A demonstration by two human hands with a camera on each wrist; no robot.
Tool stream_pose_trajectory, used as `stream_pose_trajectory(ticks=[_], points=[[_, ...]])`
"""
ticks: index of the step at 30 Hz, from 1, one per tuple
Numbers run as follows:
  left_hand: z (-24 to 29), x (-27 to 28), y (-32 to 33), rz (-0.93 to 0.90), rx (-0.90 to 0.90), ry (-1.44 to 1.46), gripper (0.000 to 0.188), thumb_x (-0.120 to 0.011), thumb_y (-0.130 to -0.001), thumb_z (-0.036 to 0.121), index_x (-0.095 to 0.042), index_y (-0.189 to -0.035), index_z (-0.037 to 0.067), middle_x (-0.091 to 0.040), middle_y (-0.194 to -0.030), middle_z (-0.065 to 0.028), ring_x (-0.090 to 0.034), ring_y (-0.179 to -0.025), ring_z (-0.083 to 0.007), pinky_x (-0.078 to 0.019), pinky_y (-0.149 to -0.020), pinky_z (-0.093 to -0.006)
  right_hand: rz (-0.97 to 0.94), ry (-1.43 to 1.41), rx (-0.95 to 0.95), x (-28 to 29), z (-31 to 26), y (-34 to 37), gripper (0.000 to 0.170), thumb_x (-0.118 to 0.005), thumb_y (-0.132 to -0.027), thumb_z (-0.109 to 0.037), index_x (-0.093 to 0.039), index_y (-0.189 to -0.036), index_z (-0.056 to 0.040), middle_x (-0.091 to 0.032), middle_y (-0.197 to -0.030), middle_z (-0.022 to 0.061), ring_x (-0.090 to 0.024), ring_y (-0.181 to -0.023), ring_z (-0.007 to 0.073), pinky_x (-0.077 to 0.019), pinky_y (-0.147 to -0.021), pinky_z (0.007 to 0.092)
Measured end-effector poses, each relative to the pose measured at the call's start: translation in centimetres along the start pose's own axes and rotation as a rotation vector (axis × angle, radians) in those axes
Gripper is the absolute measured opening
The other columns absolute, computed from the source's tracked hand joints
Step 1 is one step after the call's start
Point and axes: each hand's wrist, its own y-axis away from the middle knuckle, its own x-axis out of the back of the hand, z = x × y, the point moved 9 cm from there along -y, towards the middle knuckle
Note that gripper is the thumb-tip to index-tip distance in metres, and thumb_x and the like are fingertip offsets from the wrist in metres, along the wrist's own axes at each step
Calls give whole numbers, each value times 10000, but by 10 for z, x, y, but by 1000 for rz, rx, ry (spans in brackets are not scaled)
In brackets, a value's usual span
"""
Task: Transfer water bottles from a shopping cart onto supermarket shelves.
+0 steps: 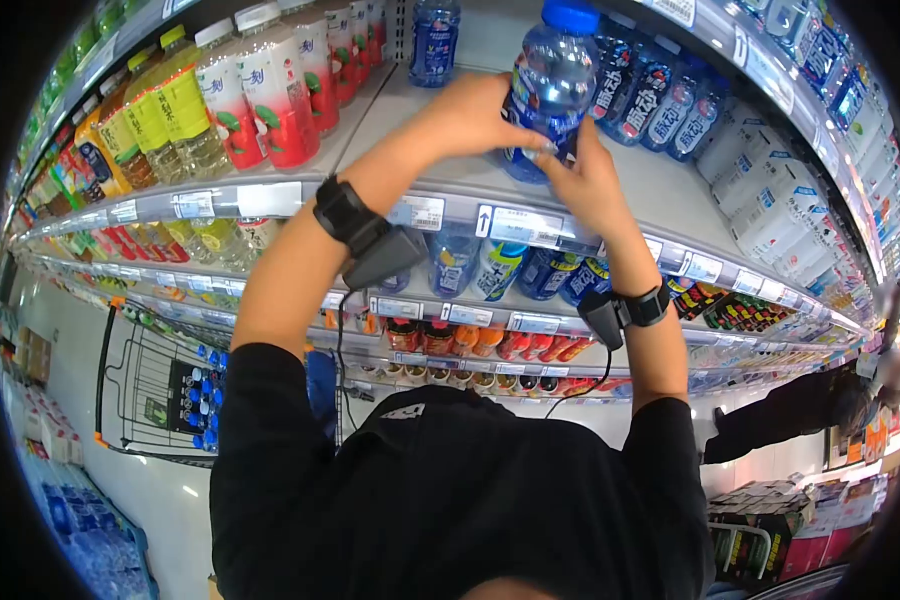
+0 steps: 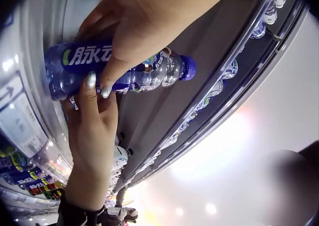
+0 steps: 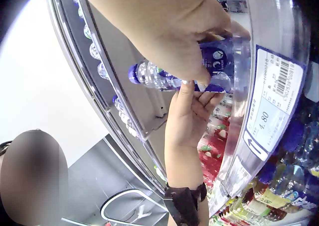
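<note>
A clear blue-capped drink bottle (image 1: 555,65) with a dark blue label stands upright at the front edge of the shelf in the head view. My left hand (image 1: 473,115) wraps it from the left, thumb across the label. From the right, my right hand (image 1: 592,178) grips its lower part, the two thumbs meeting at the front. The left wrist view shows white characters on the bottle's label (image 2: 84,55) beside the left hand (image 2: 144,29). In the right wrist view the right hand (image 3: 174,34) covers much of the bottle; some fingers are hidden behind it.
Similar blue bottles (image 1: 650,95) line the shelf to the right, with a single bottle (image 1: 435,45) further back. Red-and-white bottles (image 1: 280,100) stand at left. A price-tag rail (image 1: 525,225) runs along the shelf edge. A shopping cart (image 1: 135,375) holding bottles is at lower left.
</note>
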Motion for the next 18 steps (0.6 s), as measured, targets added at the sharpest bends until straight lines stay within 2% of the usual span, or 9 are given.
stream_pose_trajectory(ticks=[2,4,5,7,11,12,14,16,18], points=[[-10,3,-3,-77,74,-35,603,-750,-574,470,-620,-948,16,-643,-867,-179,-621,-830,-311,-480,-745,-345,-21,-49,12,-11,16,-13,468,-602,-786,-10,-365,-1188,34,-560,-1069,133,-558,-971,185,-452,-841,303],[-19,4,-6,-114,87,-35,612,-748,-583,474,-619,-970,17,-645,-882,-175,-623,-846,-293,-479,-755,-336,-60,-135,2,-19,22,-24,472,-608,-784,-18,-374,-1191,32,-568,-1056,126,-560,-967,183,-462,-834,306],[-20,7,-6,-91,84,-76,597,-748,-605,454,-607,-963,-3,-644,-868,-172,-625,-820,-276,-480,-737,-332,-95,-215,-81,-24,27,-26,491,-633,-768,-24,-387,-1190,30,-570,-1052,122,-556,-977,179,-467,-836,306],[-20,13,-6,-50,80,-157,570,-748,-648,413,-584,-949,-42,-642,-840,-166,-628,-769,-244,-480,-701,-323,-154,-158,-89,-26,20,-34,502,-646,-754,-20,-393,-1185,29,-565,-1068,126,-551,-987,176,-456,-855,307],[-19,12,-7,-98,51,-69,568,-752,-653,398,-572,-951,-51,-640,-838,-172,-629,-773,-243,-485,-697,-319,-218,-178,-58,-30,28,-49,563,-698,-703,-32,-406,-1182,16,-565,-1084,124,-554,-982,174,-438,-890,312],[-27,11,-9,-102,108,-103,583,-747,-616,434,-609,-993,11,-645,-920,-155,-625,-858,-260,-477,-772,-325,-224,-165,-51,-28,29,-49,572,-704,-696,-36,-408,-1182,15,-566,-1085,124,-555,-979,175,-436,-893,313],[-44,4,-17,-86,46,-85,593,-748,-632,425,-591,-1014,-1,-647,-895,-159,-636,-805,-246,-491,-736,-320,-215,-110,-139,-19,27,-48,584,-734,-659,-77,-447,-1155,35,-583,-1055,123,-555,-983,179,-438,-879,299],[-53,-1,-20,-133,50,54,602,-744,-648,420,-573,-1035,-8,-646,-882,-166,-642,-753,-232,-501,-704,-312,-221,-21,-179,-12,35,-54,583,-742,-648,-101,-466,-1139,49,-592,-1037,123,-561,-972,182,-442,-865,295],[-56,-5,-24,-176,81,82,607,-743,-659,411,-559,-1050,-15,-644,-868,-171,-644,-708,-216,-508,-674,-305,-206,-2,-144,-11,43,-63,562,-749,-639,-127,-499,-1109,56,-603,-1015,130,-579,-931,192,-456,-827,289]])
